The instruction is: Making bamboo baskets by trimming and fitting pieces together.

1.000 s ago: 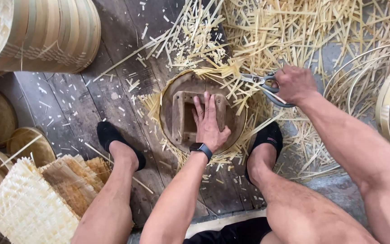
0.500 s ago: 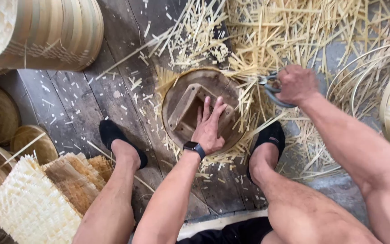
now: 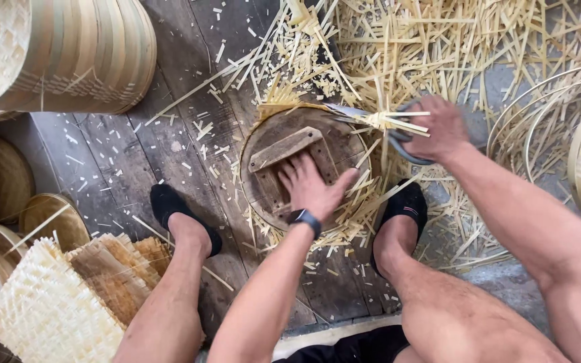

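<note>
Bamboo offcuts (image 3: 479, 60) around wooden disc (image 3: 284, 131)

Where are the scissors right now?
The scissors are in the right hand, at the upper right rim of the round wooden form, their blades closing on bamboo strips.

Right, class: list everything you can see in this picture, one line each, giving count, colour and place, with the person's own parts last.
round dark wooden mould with a square wooden handle frame: one, brown, floor centre, over pale bamboo weave.
metal shears with grey handles: one, at the mould's upper right edge.
pale bamboo strip offcuts: many, straw-coloured, top right floor.
stacked round bamboo steamer walls: one stack, tan, top left.
woven bamboo mats: several, pale and tan, bottom left.
bamboo hoops: several, right edge.
black shoes: two.
black wristwatch: one, left wrist.
left hand: pressing the mould.
right hand: gripping the shears.
</note>
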